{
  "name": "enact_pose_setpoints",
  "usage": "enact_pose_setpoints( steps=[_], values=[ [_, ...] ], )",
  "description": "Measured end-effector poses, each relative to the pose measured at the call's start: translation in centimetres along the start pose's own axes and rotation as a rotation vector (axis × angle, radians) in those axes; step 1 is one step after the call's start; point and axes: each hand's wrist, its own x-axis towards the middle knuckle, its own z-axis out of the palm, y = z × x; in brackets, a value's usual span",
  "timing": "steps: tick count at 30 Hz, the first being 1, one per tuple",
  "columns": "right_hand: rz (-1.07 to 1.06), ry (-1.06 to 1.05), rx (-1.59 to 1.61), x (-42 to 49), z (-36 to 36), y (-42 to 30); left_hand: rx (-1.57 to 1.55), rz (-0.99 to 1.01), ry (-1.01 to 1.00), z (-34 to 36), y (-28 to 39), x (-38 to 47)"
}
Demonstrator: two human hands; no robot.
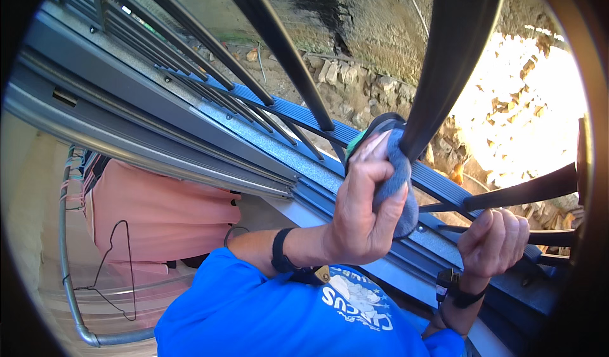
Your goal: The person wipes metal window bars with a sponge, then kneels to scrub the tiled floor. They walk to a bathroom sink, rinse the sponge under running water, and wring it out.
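Note:
My left hand (364, 207) pinches a folded grey-blue cloth (402, 214) with a dark edge and a green patch. The cloth is pressed around the lower end of a thick black metal bar (445, 57), where it meets a ribbed dark rail (295, 112). Further right, my right hand (495, 242) is curled around part of the same railing; its fingers hide the exact spot it grips. Black bands circle both wrists.
Sliding-window tracks (157, 104) run diagonally below the railing. Pink fabric (162, 209) hangs at left beside a metal pipe frame (66, 262) and a wire hanger (133, 281). Beyond the bars lie a weathered wall (380, 28) and rubble ground (338, 74), brightly sunlit at right.

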Motion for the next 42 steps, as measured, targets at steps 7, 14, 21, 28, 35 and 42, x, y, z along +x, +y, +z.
enact_pose_setpoints(
  steps=[7,14,21,28,35,42],
  values=[
    [-0.025,0.040,-0.008,0.5,0.2,-0.2,-0.469,0.158,0.158,0.9,2.6,8.0],
    [-0.035,0.023,-0.038,0.4,0.4,-0.3,-0.409,0.354,0.137,1.4,2.4,15.5],
    [-0.002,0.008,-0.023,0.1,0.4,-0.2,-0.238,0.434,0.186,2.0,0.8,15.4],
    [-0.012,0.016,-0.030,0.2,0.2,-0.3,-0.206,0.470,0.142,1.2,-1.1,8.7],
    [-0.015,0.018,-0.037,0.2,0.3,-0.3,-0.212,0.077,0.181,-0.6,0.0,0.6],
    [-0.027,0.019,-0.023,0.2,0.0,-0.1,0.193,0.316,-0.146,1.4,-0.3,-1.1]
  ],
)
